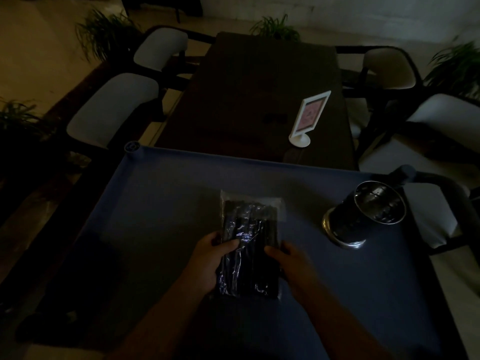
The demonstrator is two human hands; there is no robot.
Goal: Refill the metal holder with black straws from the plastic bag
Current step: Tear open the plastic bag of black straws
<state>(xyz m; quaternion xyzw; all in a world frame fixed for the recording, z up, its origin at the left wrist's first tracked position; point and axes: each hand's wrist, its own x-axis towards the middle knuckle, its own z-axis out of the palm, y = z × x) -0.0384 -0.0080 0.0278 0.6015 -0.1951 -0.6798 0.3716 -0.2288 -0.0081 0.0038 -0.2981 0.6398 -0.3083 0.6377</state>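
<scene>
Lying flat on the blue desk, near its middle: a clear plastic bag, packed with black straws running lengthwise, away from the person. Far end of the bag flat and transparent, reaching past the straw tips.

Holding the bag at its near half from both sides. Left hand curling around the left edge, thumb pressing on top of the plastic, so this grip closing on the bag. Right hand touching the right edge, fingers bent against the bag; whether this grip really pinching the bag or only resting against it, not possible to tell in the dim light.

Standing to the right of the bag, well apart from it and close to the far right corner of the desk: the metal holder, a shiny cylinder on a round base, appearing tilted toward the right because of the wide lens. Looking dark inside the open mouth; contents not possible to tell.

Standing behind the blue desk, on a dark brown table: a white sign stand with a pink card. Sitting around that table: chairs with pale cushions.
</scene>
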